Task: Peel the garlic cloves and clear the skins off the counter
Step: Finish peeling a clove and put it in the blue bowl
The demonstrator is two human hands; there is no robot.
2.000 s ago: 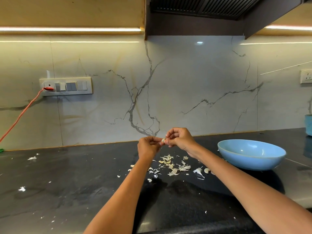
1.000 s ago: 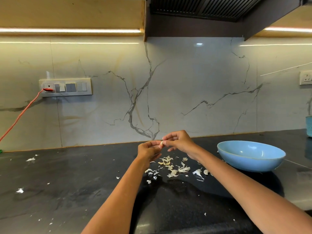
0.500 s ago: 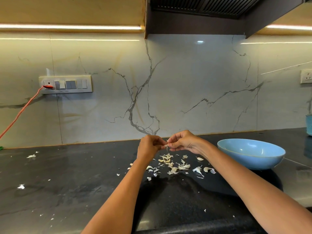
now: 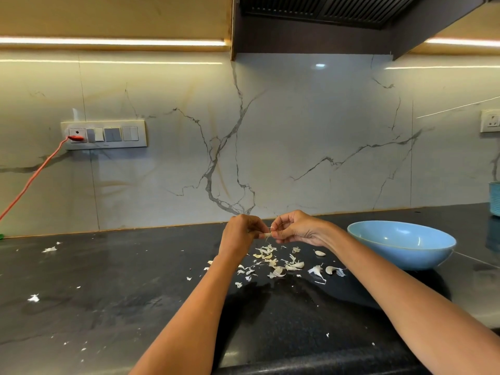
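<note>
While both hands (image 4: 266,232) keep pinching one garlic clove (image 4: 267,235), skin strips away, adding to skins (image 4: 276,262) on the desk (image 4: 108,293) below.

Black tabletop (image 4: 113,288). Skins (image 4: 273,262) are heaped mid-tabletop, with cloves (image 4: 329,269) just to their right. A blue bowl (image 4: 400,243) is set at right. Stray flakes (image 4: 33,298) are scattered at left and along the front edge.
</note>
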